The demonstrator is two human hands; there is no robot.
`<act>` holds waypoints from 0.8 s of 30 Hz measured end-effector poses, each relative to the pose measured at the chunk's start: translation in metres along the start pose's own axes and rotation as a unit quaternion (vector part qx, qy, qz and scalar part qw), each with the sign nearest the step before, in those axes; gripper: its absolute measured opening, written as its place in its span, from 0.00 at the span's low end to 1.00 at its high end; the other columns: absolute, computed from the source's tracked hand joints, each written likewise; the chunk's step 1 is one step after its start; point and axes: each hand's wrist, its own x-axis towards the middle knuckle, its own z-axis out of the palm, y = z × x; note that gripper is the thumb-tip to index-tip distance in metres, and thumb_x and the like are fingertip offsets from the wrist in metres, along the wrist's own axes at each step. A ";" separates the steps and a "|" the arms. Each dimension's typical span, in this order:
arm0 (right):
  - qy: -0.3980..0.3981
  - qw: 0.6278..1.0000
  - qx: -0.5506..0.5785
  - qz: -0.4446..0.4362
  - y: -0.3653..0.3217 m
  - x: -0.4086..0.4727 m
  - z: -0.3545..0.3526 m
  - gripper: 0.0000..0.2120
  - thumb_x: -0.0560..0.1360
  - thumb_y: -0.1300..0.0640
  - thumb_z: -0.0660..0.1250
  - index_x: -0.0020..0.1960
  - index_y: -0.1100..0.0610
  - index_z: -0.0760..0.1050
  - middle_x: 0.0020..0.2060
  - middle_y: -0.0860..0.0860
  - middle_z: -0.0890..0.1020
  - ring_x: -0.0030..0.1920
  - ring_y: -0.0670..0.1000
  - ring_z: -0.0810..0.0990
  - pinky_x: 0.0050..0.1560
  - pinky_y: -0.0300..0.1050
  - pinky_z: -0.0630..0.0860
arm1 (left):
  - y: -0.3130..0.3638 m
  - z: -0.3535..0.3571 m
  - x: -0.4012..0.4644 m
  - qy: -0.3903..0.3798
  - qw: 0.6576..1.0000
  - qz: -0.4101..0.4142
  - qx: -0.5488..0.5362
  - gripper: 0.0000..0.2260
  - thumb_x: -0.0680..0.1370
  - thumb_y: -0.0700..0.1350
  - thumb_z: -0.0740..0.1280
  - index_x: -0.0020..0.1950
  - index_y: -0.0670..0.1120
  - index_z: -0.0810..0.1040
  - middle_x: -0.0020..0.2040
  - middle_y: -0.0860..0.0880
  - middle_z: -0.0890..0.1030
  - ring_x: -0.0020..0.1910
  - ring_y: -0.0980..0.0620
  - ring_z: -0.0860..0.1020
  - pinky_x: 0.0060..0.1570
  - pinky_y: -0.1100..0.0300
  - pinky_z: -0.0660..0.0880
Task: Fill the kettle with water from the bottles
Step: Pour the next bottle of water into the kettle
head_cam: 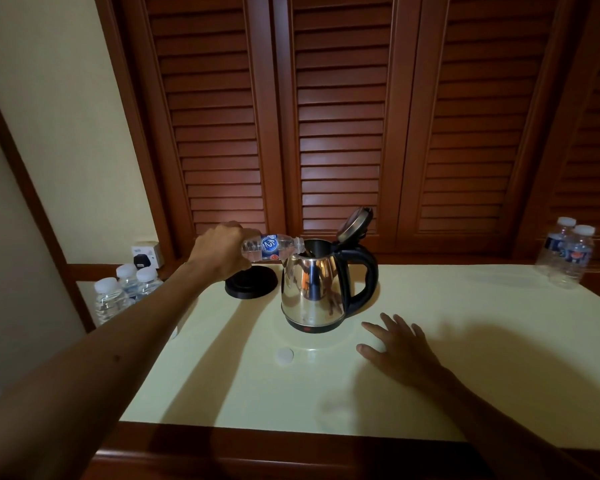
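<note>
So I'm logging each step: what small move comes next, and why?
Probably raise the base of the clear plastic water bottle: the left hand holds it nearly level, with its mouth at the opening of the steel kettle.

Kettle (314,289) mid-table (222,375); base (252,282) left (just beside) — bottles (565,251) far right.

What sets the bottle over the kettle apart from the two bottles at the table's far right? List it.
The bottle in the left hand lies nearly level, mouth at the kettle opening; the two right-side bottles stand upright on the table. The held one is uncapped; those two keep white caps. It sits in the left hand's grip; they stand untouched. All are clear plastic with blue labels.
</note>
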 end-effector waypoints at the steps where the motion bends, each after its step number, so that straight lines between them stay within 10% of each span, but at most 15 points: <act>1: 0.001 1.000 0.001 0.001 0.000 0.000 0.000 0.31 0.75 0.29 0.50 0.75 0.40 0.58 0.78 0.49 0.54 0.78 0.54 0.50 0.75 0.61 0.45 | 0.000 -0.001 0.000 0.003 1.000 0.005 0.003 0.28 0.73 0.47 0.76 0.71 0.53 0.73 0.59 0.44 0.80 0.53 0.46 0.79 0.40 0.58 0.77; 24: 0.009 1.000 0.003 0.003 0.001 0.002 0.002 0.32 0.74 0.29 0.50 0.74 0.39 0.59 0.78 0.49 0.55 0.78 0.54 0.51 0.75 0.62 0.45 | 0.003 -0.009 0.006 0.014 0.998 -0.010 0.054 0.25 0.72 0.53 0.76 0.67 0.48 0.76 0.56 0.45 0.78 0.49 0.47 0.77 0.39 0.58 0.70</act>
